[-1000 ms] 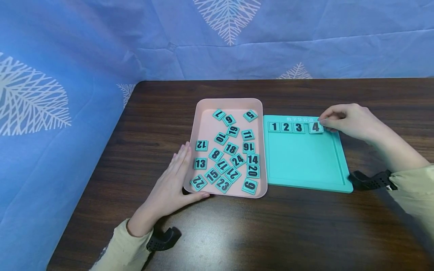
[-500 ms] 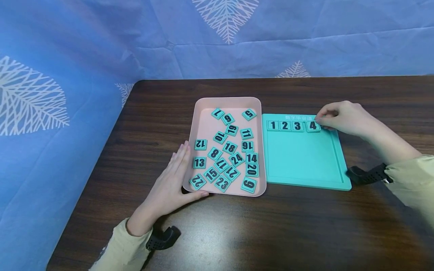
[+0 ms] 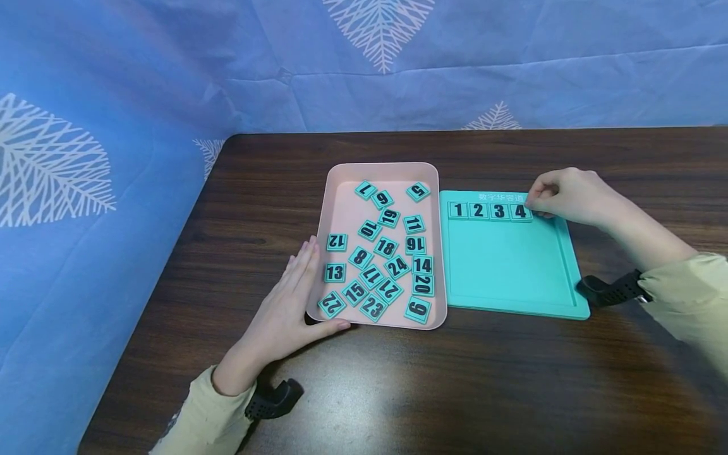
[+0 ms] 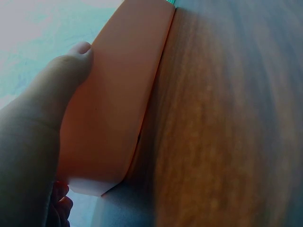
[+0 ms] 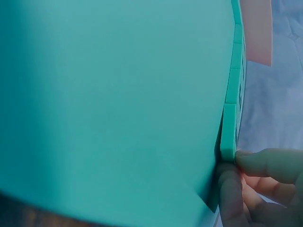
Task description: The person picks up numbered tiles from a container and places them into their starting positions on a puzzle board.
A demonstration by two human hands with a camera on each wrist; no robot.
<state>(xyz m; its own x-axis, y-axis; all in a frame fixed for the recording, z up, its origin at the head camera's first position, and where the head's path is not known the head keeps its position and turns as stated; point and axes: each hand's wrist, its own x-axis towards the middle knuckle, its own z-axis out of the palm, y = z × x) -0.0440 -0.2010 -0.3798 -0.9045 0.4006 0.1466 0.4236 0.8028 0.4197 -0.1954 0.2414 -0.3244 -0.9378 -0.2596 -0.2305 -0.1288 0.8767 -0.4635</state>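
My right hand (image 3: 574, 196) pinches the edge of the number 4 tile (image 3: 520, 212) between thumb and fingertips. That tile stands beside the number 3 tile (image 3: 499, 212) in the top row of the turquoise board (image 3: 512, 272), after tiles 1 and 2. In the right wrist view the pinched tile (image 5: 228, 132) looks slightly tilted, its near end raised off the board. My left hand (image 3: 281, 309) rests against the pink tray (image 3: 381, 172) at its near left corner, fingers straight along the left side. The left wrist view has the thumb (image 4: 71, 66) against the tray's outer wall (image 4: 118, 85).
Several numbered turquoise tiles lie scattered in the tray at different angles, such as the number 13 tile (image 3: 335, 273) and the number 24 tile (image 3: 397, 266). The tray's right side meets the board's left edge. A dark wooden table (image 3: 426, 392) carries both; blue cloth (image 3: 273, 69) hangs behind.
My right hand has moved left with the number 4 tile, narrowing the gap until it sits against the number 3 tile. My left hand keeps its place on the tray.
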